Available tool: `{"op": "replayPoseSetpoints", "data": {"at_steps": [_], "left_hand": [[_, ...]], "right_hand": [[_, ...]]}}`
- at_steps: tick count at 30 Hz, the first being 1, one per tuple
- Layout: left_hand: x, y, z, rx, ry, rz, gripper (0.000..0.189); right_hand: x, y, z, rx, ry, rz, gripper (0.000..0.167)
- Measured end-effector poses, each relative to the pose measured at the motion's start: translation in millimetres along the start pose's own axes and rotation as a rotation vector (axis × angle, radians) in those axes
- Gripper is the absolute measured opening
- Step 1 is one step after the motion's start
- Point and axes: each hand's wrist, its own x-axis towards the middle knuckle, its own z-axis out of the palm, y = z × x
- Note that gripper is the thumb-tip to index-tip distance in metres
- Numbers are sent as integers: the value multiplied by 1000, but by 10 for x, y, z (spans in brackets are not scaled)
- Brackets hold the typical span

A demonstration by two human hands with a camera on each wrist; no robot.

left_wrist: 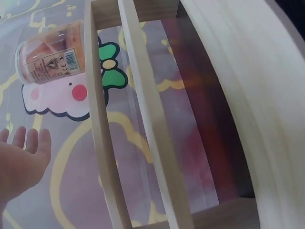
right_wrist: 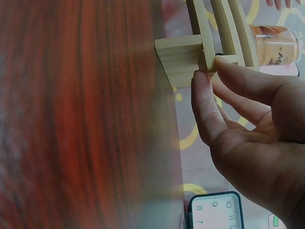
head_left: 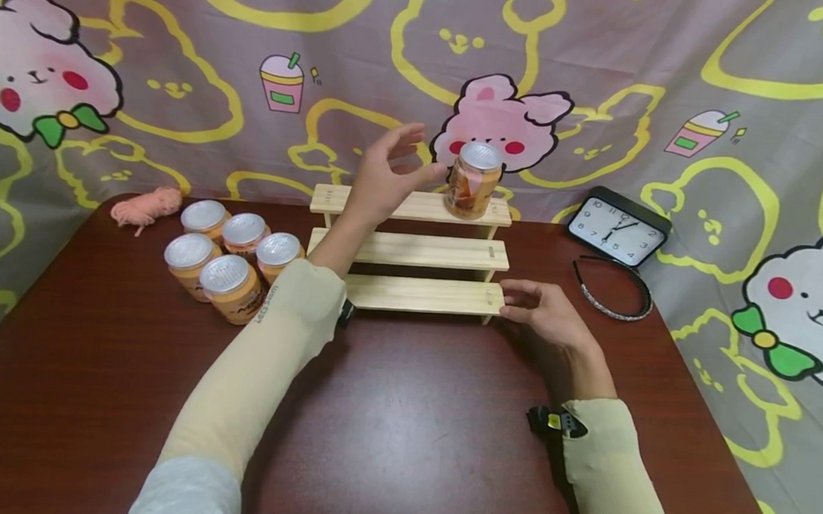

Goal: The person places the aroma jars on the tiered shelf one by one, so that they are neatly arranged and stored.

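A three-tier wooden stand (head_left: pixel 418 250) stands near the back of the table. On the right part of its top tier an orange can (head_left: pixel 471 185) with a silver lid stands upright. My left hand (head_left: pixel 386 173) hovers above the top tier, left of that can, with fingers apart and nothing in them; in the left wrist view a gap shows between the fingers and the can (left_wrist: pixel 50 52). With thumb and fingertips my right hand (head_left: pixel 542 311) pinches the right end of the lowest tier. The right wrist view shows this grip at the board's end (right_wrist: pixel 208 62).
Several orange cans (head_left: pixel 230 288) cluster on the table left of the stand, partly behind my left sleeve. A skein of pink yarn (head_left: pixel 148 205) lies at the back left. To the right are a black-framed clock (head_left: pixel 619 228) and a headband (head_left: pixel 614 313). A patterned curtain (head_left: pixel 364 51) hangs behind.
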Motion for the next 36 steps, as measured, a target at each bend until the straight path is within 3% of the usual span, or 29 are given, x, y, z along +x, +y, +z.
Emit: {"op": "replayPoseSetpoints", "data": {"at_steps": [11,27,36], "left_hand": [[-101,26,-169,61,3,0,65],[-311,37,-482,72,12,-20,61],[-425,24,-666,100,27,-80,60]], "right_hand": [[15,6,-28,-7,0,1,49],[2,-15,-18,3,5,-1,49],[-6,-6,-1,-1,-4,5,50]]}}
